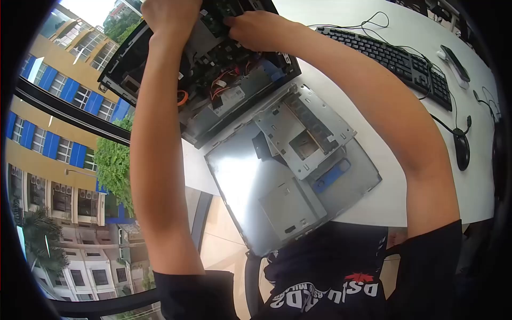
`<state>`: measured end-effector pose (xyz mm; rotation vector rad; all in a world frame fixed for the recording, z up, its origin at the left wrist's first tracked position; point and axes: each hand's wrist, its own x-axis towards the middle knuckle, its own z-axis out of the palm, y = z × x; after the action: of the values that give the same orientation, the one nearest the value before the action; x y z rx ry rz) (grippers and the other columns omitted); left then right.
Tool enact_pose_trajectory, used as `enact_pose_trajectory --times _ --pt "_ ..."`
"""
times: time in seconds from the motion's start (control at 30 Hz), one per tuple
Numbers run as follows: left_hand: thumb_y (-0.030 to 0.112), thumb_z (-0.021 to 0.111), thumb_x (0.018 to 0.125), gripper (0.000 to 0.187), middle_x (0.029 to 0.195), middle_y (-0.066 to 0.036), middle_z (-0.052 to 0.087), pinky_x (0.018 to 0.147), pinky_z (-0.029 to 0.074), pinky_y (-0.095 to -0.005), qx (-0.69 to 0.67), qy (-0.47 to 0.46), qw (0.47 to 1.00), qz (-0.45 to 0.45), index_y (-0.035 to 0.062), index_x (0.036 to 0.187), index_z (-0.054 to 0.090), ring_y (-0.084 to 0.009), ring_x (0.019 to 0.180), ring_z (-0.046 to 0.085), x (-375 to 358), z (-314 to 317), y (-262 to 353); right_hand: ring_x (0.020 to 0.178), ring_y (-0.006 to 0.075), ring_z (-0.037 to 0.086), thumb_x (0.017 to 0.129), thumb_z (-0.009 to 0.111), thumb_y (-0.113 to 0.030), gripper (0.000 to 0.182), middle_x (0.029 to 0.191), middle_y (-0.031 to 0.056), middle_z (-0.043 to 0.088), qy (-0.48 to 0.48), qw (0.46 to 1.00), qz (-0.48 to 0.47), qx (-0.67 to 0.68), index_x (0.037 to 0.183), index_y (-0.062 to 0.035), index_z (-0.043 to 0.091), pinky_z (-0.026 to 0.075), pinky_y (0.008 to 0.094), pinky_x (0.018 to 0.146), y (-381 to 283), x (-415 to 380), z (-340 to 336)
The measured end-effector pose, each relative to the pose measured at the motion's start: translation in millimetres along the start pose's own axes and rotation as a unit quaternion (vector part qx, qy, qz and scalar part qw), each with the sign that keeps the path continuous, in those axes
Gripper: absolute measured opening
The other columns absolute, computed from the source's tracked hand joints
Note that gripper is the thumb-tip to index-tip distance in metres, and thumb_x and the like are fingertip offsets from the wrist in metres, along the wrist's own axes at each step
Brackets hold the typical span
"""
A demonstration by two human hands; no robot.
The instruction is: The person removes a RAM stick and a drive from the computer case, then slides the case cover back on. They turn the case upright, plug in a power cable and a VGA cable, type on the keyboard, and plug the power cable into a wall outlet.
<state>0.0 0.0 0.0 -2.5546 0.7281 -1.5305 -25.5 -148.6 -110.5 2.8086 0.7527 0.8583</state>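
An opened desktop computer case (pixel 118 72) lies at the top of the view, its inside showing circuit boards, red and orange cables (pixel 220 88) and a silver metal unit (pixel 234 98). My left hand (pixel 172 15) is over the case's far left part, cut by the upper frame edge; its fingers are out of sight. Inside the case, my right hand (pixel 257 31) has its fingers curled together near the circuit board. Whatever those fingertips grip is too hidden to name.
Closer to me, a silver side panel (pixel 234 181) rests partly over the table edge. On it sits a metal drive bracket (pixel 306 165) with a blue lever (pixel 332 175). A keyboard (pixel 389 61), mouse (pixel 462 149) and cables are at the right. A window (pixel 69 112) borders the left.
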Motion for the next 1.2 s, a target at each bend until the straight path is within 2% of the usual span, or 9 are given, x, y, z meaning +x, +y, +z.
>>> enact_pose_trajectory --times 0.37,0.47,0.57,0.67,0.77,0.87,0.97,1.07,1.2 --pt "0.006 0.074 0.079 0.035 0.09 -0.018 0.074 0.082 0.057 -0.047 0.019 0.063 0.997 0.028 0.0073 0.113 0.071 -0.037 0.092 0.072 -6 15 -3 0.098 0.0338 0.073 0.084 0.079 -0.018 0.019 0.121 0.0071 0.066 0.017 1.0 -0.012 0.006 0.093 -0.002 0.076 0.062 0.0423 0.084 5 2 6" --pt "0.004 0.072 0.079 0.03 0.087 -0.019 0.073 0.08 0.057 -0.047 0.006 0.071 0.997 0.033 0.0073 0.109 0.071 -0.0374 0.09 0.073 -6 14 -5 0.107 0.0344 0.071 0.083 0.08 -0.012 0.02 0.116 0.0121 0.071 -0.017 0.999 0.006 0.033 0.101 -0.0036 0.074 0.061 0.0435 0.088 1 -1 -5" --pt "0.005 0.072 0.08 0.027 0.088 -0.019 0.073 0.081 0.057 -0.0477 0.008 0.069 0.997 0.023 0.0069 0.107 0.07 -0.0378 0.09 0.072 -6 13 -3 0.107 0.0344 0.071 0.083 0.08 -0.011 0.02 0.115 0.0121 0.071 0.004 0.999 -0.015 0.036 0.1 -0.0033 0.074 0.061 0.0435 0.088 12 10 14" --pt "0.005 0.072 0.08 0.027 0.088 -0.019 0.073 0.081 0.057 -0.0477 -0.008 0.066 0.997 0.029 0.0067 0.108 0.07 -0.0377 0.09 0.073 -7 12 -4 0.117 0.0347 0.068 0.09 0.07 -0.014 0.025 0.12 0.0201 0.071 -0.084 0.996 0.018 0.002 0.109 0.0012 0.073 0.056 0.0407 0.095 3 6 -15" --pt "0.006 0.072 0.081 0.03 0.088 -0.019 0.073 0.081 0.057 -0.0476 0.002 0.054 0.998 0.032 0.0069 0.111 0.07 -0.0372 0.09 0.073 -7 11 -5 0.111 0.034 0.069 0.09 0.069 -0.015 0.024 0.112 0.0191 0.072 -0.01 1.0 -0.012 -0.014 0.107 0.0012 0.074 0.056 0.0416 0.095 8 7 0" --pt "0.007 0.072 0.082 0.034 0.087 -0.018 0.073 0.081 0.057 -0.0473 0.013 0.075 0.997 0.027 0.0068 0.115 0.07 -0.0367 0.089 0.073 -7 12 -4 0.109 0.0342 0.069 0.09 0.07 -0.017 0.025 0.111 0.0191 0.072 -0.04 0.999 0.008 -0.01 0.106 0.0015 0.074 0.056 0.0415 0.094 4 9 -7" --pt "0.007 0.072 0.082 0.037 0.086 -0.018 0.073 0.081 0.057 -0.0467 0.009 0.068 0.997 0.028 0.0065 0.119 0.07 -0.0359 0.088 0.073 -7 10 -3 0.108 0.0342 0.071 0.083 0.079 -0.012 0.02 0.116 0.0129 0.071 -0.019 1.0 -0.021 -0.004 0.1 -0.003 0.074 0.061 0.0435 0.089 -1 2 -12" --pt "0.006 0.071 0.082 0.037 0.086 -0.017 0.073 0.08 0.058 -0.0456 0.016 0.034 0.999 0.012 0.0062 0.119 0.07 -0.0347 0.089 0.073 -3 10 -4 0.096 0.036 0.074 0.083 0.08 -0.02 0.025 0.13 0.0116 0.065 -0.004 0.999 -0.033 -0.024 0.095 0.0012 0.074 0.063 0.0426 0.081 3 7 2" --pt "0.005 0.069 0.083 0.036 0.086 -0.017 0.073 0.08 0.058 -0.0445 0.036 0.06 0.997 0.034 0.006 0.119 0.07 -0.0337 0.089 0.073 -9 8 -3 0.091 0.0352 0.075 0.082 0.08 -0.02 0.025 0.132 0.0129 0.064 -0.017 1.0 0.004 -0.016 0.092 0.0013 0.075 0.063 0.0416 0.078 -4 5 -5"
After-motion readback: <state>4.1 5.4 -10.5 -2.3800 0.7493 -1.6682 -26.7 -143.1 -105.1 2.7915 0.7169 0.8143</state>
